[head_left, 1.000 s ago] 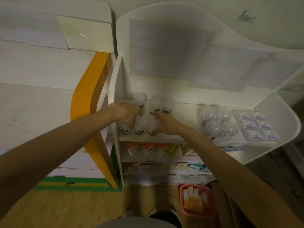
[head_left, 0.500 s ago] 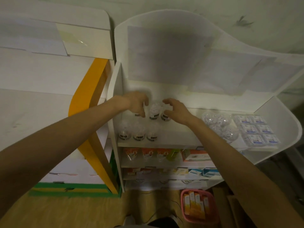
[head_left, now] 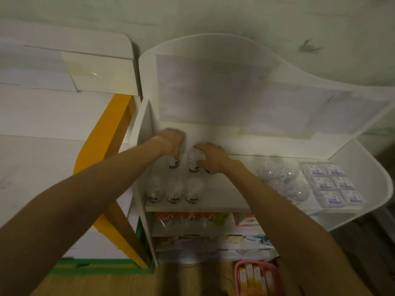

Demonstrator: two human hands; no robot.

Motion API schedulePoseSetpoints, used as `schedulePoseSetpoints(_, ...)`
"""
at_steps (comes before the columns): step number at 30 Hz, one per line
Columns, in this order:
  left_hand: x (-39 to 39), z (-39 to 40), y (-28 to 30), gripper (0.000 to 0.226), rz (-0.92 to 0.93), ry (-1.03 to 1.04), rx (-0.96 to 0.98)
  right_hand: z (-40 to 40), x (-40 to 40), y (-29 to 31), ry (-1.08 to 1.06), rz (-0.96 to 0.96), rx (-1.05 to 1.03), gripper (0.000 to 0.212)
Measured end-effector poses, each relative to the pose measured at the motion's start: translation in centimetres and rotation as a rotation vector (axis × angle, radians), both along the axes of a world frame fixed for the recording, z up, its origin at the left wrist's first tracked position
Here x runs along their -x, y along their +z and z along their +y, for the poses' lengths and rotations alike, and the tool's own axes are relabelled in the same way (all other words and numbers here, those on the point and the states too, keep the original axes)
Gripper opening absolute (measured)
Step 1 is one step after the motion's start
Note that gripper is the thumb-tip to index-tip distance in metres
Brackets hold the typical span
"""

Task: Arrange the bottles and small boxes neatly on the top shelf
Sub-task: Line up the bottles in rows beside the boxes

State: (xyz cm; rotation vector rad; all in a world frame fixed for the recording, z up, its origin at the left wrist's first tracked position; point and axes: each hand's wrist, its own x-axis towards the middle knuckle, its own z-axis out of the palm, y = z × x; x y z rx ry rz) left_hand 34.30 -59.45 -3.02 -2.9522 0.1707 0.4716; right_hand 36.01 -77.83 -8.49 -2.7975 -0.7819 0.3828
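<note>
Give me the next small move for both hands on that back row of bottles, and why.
Probably ease the back row a little further toward the rear wall, then let go. The left hand and right hand each grip a bottle there, the front row already stands in a straight line of three, and bare top shelf shows beside them.

Reached forward with both arms, nearly straight. Left hand (head_left: 172,140) curled downward, fingers closed around something beneath. Right hand (head_left: 211,155) just beside it, fingers and thumb curved in a grip.

Shop: stocked display shelves (head_left: 198,207)
</note>
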Motion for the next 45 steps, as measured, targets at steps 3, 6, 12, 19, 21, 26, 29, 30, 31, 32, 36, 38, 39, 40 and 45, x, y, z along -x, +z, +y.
schedulePoseSetpoints(3,-0.3,0.1,0.3,0.053,0.058,-0.02,-0.043,0.4,-0.2,-0.1,0.029,-0.012,-0.04,0.068)
schedulePoseSetpoints(6,-0.4,0.1,0.2,0.059,0.11,-0.02,-0.073,1.0,-0.3,-0.5,0.053,-0.073,-0.008,0.07)
schedulePoseSetpoints(12,-0.3,0.9,-0.1,0.048,0.167,-0.058,-0.029,2.4,0.4,-0.8,0.073,-0.057,-0.06,0.063)
schedulePoseSetpoints(19,0.6,1.7,-0.2,0.044,0.264,-0.109,-0.121,3.8,1.9,-0.8,0.044,0.013,-0.15,0.049)
schedulePoseSetpoints(21,0.8,1.8,-0.5,0.043,0.27,-0.119,-0.15,4.1,2.2,-1.0,0.034,0.014,-0.154,0.048)
schedulePoseSetpoints(26,1.1,2.2,-1.0,0.039,0.268,-0.098,-0.149,4.6,3.0,-1.3,-0.018,0.011,-0.176,0.043)
schedulePoseSetpoints(29,1.5,2.1,-0.9,0.036,0.252,-0.077,-0.131,4.9,3.4,-1.4,-0.05,-0.02,-0.19,0.041)
schedulePoseSetpoints(30,1.6,2.1,-0.9,0.036,0.253,-0.072,-0.135,5.1,3.5,-1.5,-0.064,-0.024,-0.191,0.043)
schedulePoseSetpoints(31,1.7,2.2,-1.0,0.035,0.252,-0.072,-0.139,5.2,3.6,-1.6,-0.07,-0.025,-0.191,0.045)
schedulePoseSetpoints(32,1.8,2.3,-1.1,0.034,0.251,-0.068,-0.135,5.2,3.8,-1.6,-0.077,-0.022,-0.195,0.046)
schedulePoseSetpoints(36,1.9,2.3,-1.5,0.055,0.234,-0.058,-0.09,4.8,4.1,-1.2,-0.063,0.017,-0.258,0.047)
schedulePoseSetpoints(38,2.2,2.0,-1.0,0.06,0.228,-0.047,-0.04,3.9,3.9,-0.7,-0.059,-0.047,-0.325,0.04)
schedulePoseSetpoints(39,2.2,1.8,-0.7,0.057,0.205,-0.039,-0.004,3.2,3.6,-0.6,-0.077,-0.119,-0.357,0.036)
schedulePoseSetpoints(40,2.1,1.7,-0.4,0.054,0.172,-0.036,0.049,2.4,3.2,-0.6,-0.113,-0.19,-0.372,0.035)
schedulePoseSetpoints(45,2.0,0.8,-0.1,0.055,0.16,-0.018,0.224,-2.2,1.1,-0.3,-0.444,-0.118,-0.318,0.051)
